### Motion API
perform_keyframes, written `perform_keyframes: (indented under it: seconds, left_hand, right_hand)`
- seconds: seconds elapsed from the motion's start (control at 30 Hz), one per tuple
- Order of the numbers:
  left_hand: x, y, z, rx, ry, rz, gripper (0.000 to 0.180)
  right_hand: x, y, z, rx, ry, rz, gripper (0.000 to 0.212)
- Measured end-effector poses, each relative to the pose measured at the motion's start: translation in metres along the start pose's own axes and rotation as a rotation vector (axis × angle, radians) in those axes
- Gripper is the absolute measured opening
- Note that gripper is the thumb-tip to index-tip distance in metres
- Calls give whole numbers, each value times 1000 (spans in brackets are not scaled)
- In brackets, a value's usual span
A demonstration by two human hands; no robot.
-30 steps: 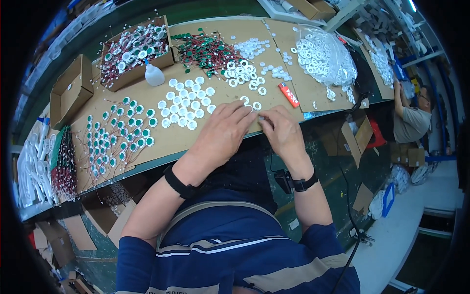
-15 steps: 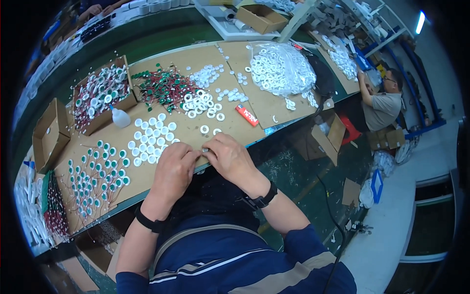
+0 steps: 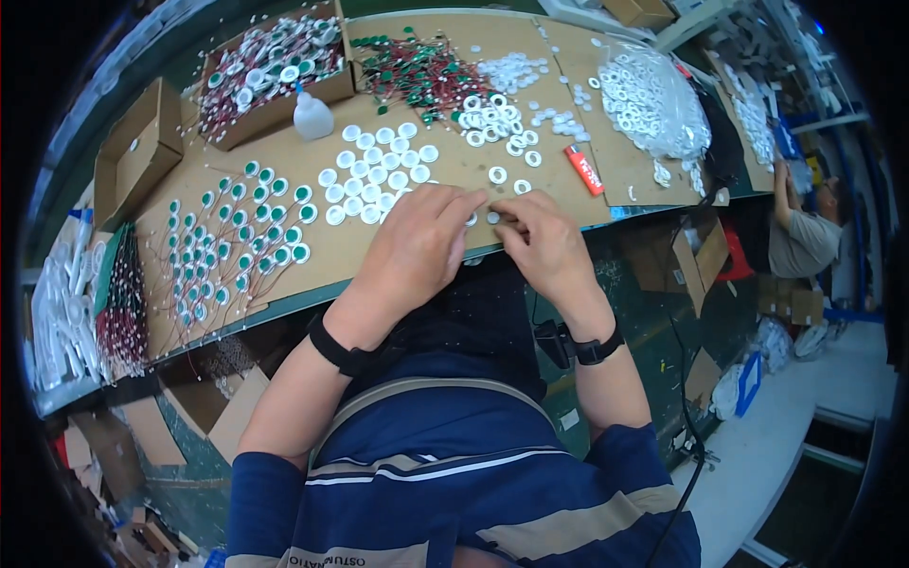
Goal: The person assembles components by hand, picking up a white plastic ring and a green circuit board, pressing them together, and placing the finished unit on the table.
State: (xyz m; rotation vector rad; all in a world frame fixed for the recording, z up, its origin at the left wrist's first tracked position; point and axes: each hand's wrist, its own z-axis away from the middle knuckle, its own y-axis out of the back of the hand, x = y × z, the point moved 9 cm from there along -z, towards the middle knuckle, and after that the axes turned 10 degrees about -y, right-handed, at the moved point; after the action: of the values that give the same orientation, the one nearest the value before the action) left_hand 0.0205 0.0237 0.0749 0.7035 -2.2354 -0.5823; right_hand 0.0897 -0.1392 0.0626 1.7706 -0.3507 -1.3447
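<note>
The left hand (image 3: pixel 412 239) curls beside a partly hidden white piece (image 3: pixel 471 220), the right hand (image 3: pixel 549 244), fingers slightly parted, has a small white disc (image 3: pixel 492 218) at its tips, whether either grips I cannot tell, and a loose pinch could skid the disc into the rings (image 3: pixel 506 175) just beyond.

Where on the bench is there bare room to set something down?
Bare cardboard shows right of the wired green discs, below the white caps; another patch lies between the red lighter and the bag of white rings. The far side is crowded with a box of wired parts and a tangled green-and-red pile.
</note>
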Motion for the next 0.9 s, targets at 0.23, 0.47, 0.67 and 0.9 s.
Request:
perform_keyframes:
  seconds: [0.23,0.47,0.67,0.9]
  left_hand:
    - [0,1,6,-35,16,-18,57]
    - [-1,0,5,-45,35,-32,63]
    - [-4,1,3,-30,37,-4,71]
    - [-3,-1,5,-21,30,-11,72]
  right_hand:
    - [-5,-2,1,0,-31,18,25]
    - [-11,-1,-2,22,-5,22,21]
    - [-30,-6,-5,48,86,-7,19]
    - [-36,-10,-6,50,129,-7,19]
